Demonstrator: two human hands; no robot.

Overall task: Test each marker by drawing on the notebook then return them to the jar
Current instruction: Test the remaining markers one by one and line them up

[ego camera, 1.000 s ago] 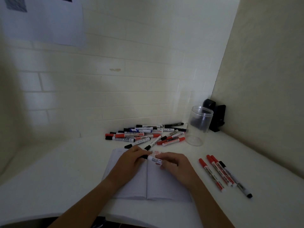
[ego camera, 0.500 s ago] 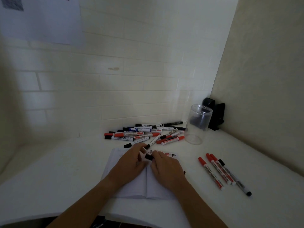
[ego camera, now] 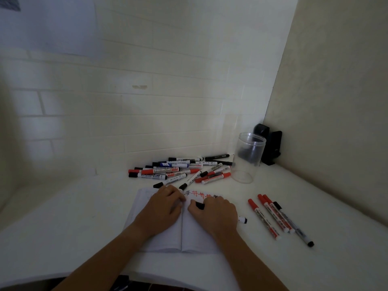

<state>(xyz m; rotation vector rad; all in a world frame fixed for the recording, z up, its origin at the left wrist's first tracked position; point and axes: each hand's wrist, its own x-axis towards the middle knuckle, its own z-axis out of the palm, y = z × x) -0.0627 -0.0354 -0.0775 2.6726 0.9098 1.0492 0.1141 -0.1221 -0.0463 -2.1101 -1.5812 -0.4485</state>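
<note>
The right hand (ego camera: 214, 213) holds a black marker (ego camera: 242, 219) in a curled grip over the open notebook (ego camera: 159, 238): a black end shows between thumb and forefinger, and a white, black-tipped end juts out past the heel of the hand. Whether the nib touches the page cannot be told. The left hand (ego camera: 161, 208) rests on the left page, its fingers bent at the spine; what they pinch, if anything, is hidden.

The marker looks light, rigid and smooth-barrelled, likely to roll on the worktop (ego camera: 63, 227); a hold at mid-barrel should suit it, with the cap pressed home before it drops into the jar.

Five hash marks (ego camera: 201, 194) run along the top of the right page, one partly covered. To the right lie four loose markers (ego camera: 277, 219) side by side: three red-capped, one black-capped. Behind the notebook sits a pile of markers (ego camera: 180, 171), well over a dozen in black, red and blue, too overlapped for an exact count. One clear plastic jar (ego camera: 248, 158) stands upright and apparently empty, just right of the pile, near a dark object (ego camera: 270, 145) in the corner.
</note>
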